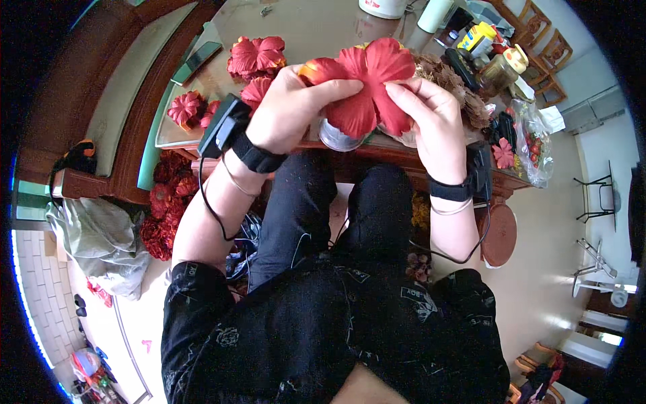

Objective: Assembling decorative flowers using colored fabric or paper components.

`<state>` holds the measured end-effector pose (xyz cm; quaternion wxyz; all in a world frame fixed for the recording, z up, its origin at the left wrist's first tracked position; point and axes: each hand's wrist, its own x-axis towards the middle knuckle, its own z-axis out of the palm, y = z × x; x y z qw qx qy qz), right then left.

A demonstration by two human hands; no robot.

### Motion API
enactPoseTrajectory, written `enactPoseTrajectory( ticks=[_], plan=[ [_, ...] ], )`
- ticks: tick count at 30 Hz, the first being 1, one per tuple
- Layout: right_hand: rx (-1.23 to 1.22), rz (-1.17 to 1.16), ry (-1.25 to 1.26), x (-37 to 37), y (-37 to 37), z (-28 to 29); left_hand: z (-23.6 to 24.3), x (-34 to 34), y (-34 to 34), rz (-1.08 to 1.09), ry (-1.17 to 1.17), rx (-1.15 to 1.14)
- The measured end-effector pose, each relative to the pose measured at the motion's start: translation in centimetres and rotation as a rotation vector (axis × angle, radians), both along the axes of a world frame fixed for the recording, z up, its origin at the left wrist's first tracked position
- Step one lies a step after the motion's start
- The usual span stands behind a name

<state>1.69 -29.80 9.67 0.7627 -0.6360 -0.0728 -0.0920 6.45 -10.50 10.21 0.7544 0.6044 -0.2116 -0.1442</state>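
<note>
Above the near edge of the table I hold a large red artificial flower petal piece (373, 87) spread out between both hands. My left hand (293, 104) is closed on its left side, with the thumb pressed near the centre. A curled red-orange petal (321, 69) shows beside those fingers. My right hand (431, 111) pinches a right-hand petal between thumb and fingers. Just below the flower stands a small silvery-white round container (342, 138), partly covered. Stacked red petal pieces (257, 57) lie to the left, with another small stack (185, 109) nearer the edge.
Brown petals (454, 84) are heaped at the right, near a jar (499, 73) and a yellow bottle (478, 37). A phone (196, 62) lies at the table's left edge. Dark red flowers (165, 205) sit below left. A round stool (499, 236) stands at the right.
</note>
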Motion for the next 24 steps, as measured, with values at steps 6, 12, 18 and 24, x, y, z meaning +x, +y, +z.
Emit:
enactPoseTrajectory(
  ticks=[6,12,18,24],
  plan=[
    [-0.066,0.007,0.031,2.7,-1.0,-0.3,-1.1,3.8,-0.3,-0.038,0.076,-0.088],
    [-0.051,0.005,0.033,3.3,-1.1,-0.8,-1.6,4.5,-0.6,-0.052,0.162,-0.119],
    [-0.032,0.010,0.052,3.6,-1.0,-0.7,-2.2,5.0,-0.7,-0.046,0.236,-0.146],
    [-0.045,0.009,0.039,3.8,-1.0,-0.4,-2.4,5.1,-0.7,-0.062,0.266,-0.209]
  ],
)
